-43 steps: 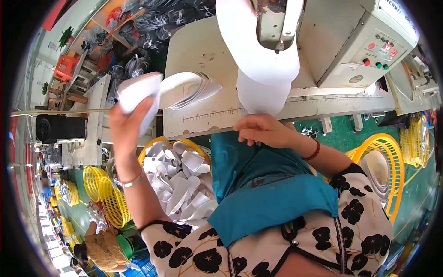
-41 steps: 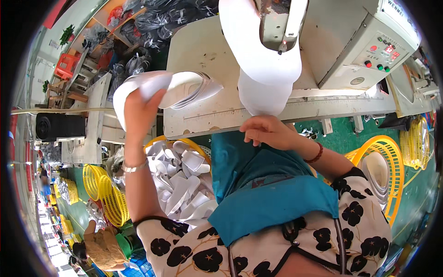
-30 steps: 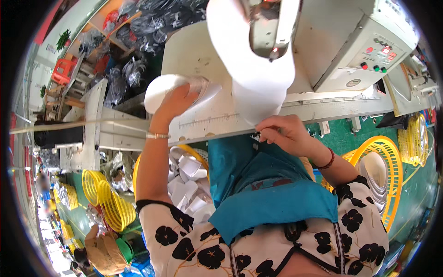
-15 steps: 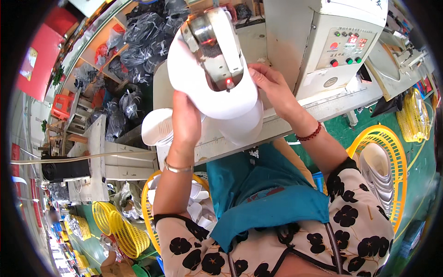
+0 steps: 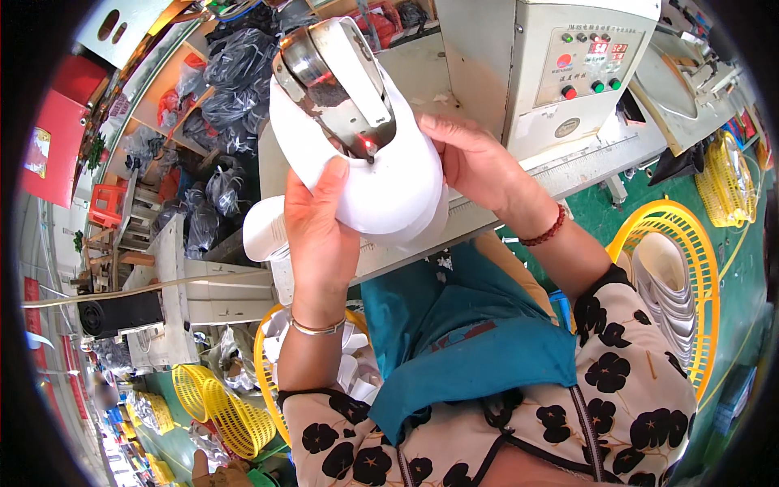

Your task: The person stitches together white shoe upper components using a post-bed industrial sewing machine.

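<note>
A smooth white U-shaped piece, which looks like a shoe upper [image 5: 393,191], sits around the metal head of a machine [image 5: 341,85]. A small red light glows on the metal at the inner curve of the opening. My left hand [image 5: 323,227] grips the piece's near left side, thumb on top and the other fingers hidden under it. On the right edge, my right hand [image 5: 479,166] holds the piece with its thumb along the rim and its fingers curled behind. More white material shows below the held upper. Left of my left wrist lies a stack of white pieces [image 5: 266,230].
A control box [image 5: 580,69] with buttons and a lit display stands at the right on the worktable [image 5: 560,183]. Yellow baskets [image 5: 708,300] holding white uppers flank me. Black plastic bags [image 5: 243,61] fill the shelves at the far left.
The white upper has turned and shifted left in the view, as has the machine. My left thumb now lies on top of the piece, and my right hand is more spread along its edge.
</note>
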{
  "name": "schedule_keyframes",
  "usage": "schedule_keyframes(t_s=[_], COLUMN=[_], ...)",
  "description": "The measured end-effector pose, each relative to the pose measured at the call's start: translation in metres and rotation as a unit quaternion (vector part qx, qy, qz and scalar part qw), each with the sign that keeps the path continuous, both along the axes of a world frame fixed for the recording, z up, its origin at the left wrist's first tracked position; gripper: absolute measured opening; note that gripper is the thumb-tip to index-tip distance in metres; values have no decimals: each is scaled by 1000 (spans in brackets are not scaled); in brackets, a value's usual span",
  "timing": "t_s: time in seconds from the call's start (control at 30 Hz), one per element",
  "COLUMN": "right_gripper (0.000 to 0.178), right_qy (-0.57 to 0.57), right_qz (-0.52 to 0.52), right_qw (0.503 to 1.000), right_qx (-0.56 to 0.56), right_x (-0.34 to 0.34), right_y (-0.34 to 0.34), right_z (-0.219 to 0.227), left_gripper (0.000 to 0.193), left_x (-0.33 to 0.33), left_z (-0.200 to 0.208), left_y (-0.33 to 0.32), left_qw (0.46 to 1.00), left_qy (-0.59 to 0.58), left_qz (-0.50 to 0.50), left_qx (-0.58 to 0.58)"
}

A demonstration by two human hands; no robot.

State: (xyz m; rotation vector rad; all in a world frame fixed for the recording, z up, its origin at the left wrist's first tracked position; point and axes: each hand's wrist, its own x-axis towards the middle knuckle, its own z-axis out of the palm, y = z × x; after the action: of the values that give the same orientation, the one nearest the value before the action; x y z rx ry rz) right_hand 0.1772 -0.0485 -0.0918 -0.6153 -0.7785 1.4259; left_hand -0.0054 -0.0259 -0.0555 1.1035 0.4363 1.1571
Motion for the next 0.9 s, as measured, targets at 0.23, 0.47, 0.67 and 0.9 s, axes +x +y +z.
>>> schedule_keyframes(t_s=[0.23,0.47,0.67,0.9], right_gripper=[40,40,42,41], right_qy=[57,124,205,179], right_qz=[-45,-1,29,10], right_qw=[997,992,977,983], right_qx=[8,18,50,46], right_x=[-10,-20,-29,-29], right_y=[-8,-14,-11,-6], right_z=[-5,-1,-12,-14], left_gripper=[25,24,37,41], left_x=[-3,-12,-16,-11], left_z=[4,3,-18,-1], left_y=[-17,-3,14,15], left_qw=[999,994,985,999], left_qy=[21,78,122,25], left_qz=[25,50,113,-24], left_qx=[8,60,51,-21])
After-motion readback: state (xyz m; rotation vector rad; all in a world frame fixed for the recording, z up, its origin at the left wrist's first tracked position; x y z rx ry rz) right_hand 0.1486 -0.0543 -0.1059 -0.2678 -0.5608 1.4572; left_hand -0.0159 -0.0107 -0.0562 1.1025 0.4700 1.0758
